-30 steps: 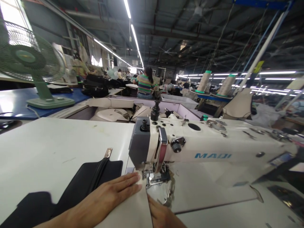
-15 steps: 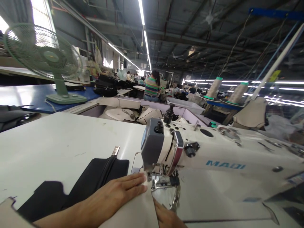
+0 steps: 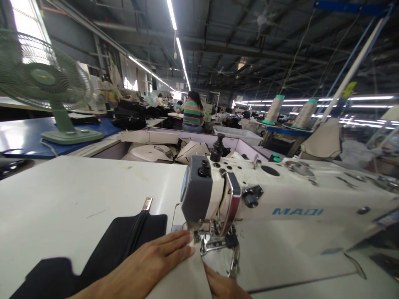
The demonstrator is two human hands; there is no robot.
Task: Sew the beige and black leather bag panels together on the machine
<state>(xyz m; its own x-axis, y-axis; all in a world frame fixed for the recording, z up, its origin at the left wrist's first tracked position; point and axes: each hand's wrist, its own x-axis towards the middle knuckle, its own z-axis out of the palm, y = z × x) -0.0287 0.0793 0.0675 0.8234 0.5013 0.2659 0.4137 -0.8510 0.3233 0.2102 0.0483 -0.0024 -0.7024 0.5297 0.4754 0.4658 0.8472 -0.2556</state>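
Observation:
My left hand (image 3: 152, 261) lies flat on a beige leather-like panel (image 3: 183, 278), fingers stretched together toward the presser foot (image 3: 197, 237) of the sewing machine (image 3: 264, 207). At the panel's right edge is my right hand (image 3: 226, 286), low in the view; its fingers close on that edge and their tips are partly hidden by the panel. A metal guide attachment (image 3: 218, 245) sits just above the right hand. Left of my left hand, a black piece with a zipper (image 3: 124, 241) lies on the white table (image 3: 71, 199).
A box (image 3: 149, 136) with beige pieces stands behind the machine. At left, a green fan (image 3: 59, 95) rests on a blue table (image 3: 21, 128). Thread cones (image 3: 274, 110) stand at right. Farther back, a person in a striped shirt (image 3: 191, 112) faces away.
The view has turned slightly right, so the fan and table appear farther left. Both hands stay by the presser foot. A beige piece at the lower left has left the view.

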